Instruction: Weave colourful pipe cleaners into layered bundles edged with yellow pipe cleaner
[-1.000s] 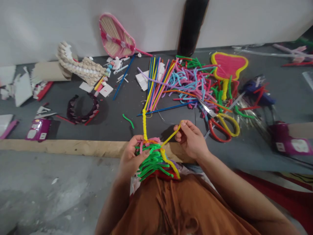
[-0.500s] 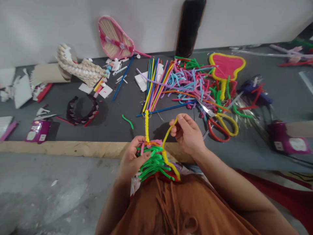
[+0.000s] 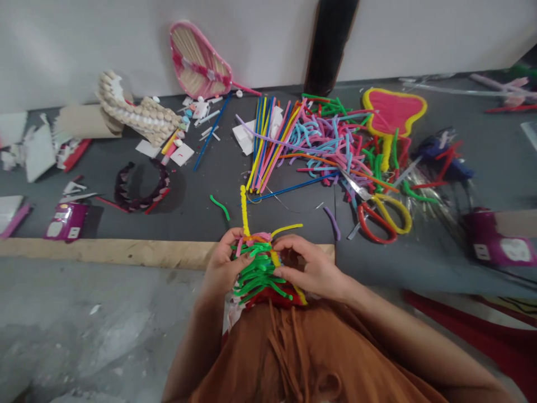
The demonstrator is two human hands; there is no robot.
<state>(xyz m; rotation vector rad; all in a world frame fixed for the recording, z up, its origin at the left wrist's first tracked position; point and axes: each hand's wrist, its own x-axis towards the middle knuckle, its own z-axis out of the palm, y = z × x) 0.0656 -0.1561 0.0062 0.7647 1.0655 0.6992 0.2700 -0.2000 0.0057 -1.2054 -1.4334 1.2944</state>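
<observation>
A pipe-cleaner craft point(image 3: 259, 268) with rows of green stems, pink and orange pieces on top and red below rests against my lap at the table's edge. My left hand point(image 3: 224, 266) grips its left side, thumb on the green stems. A yellow wrapped stalk point(image 3: 245, 210) stands up from its top. My right hand point(image 3: 308, 266) is at the right edge, thumb and fingers closed around the yellow-wrapped side. From above those fingers a loose yellow pipe-cleaner end point(image 3: 287, 228) points up and right. My right fingertips are partly hidden behind the craft.
Red-and-yellow scissors point(image 3: 377, 215) lie right of my hands, near a purple pipe-cleaner piece point(image 3: 333, 223). Behind are a bundle of straight pipe cleaners point(image 3: 268, 148) and a tangled colourful heap point(image 3: 323, 140). A dark headband point(image 3: 142, 187) and a green snippet point(image 3: 220, 207) lie left.
My right hand has let go of the yellow pipe cleaner's free end and moved down and left to the craft's right edge. The purple piece now shows on the table. The yellow stalk has shifted left.
</observation>
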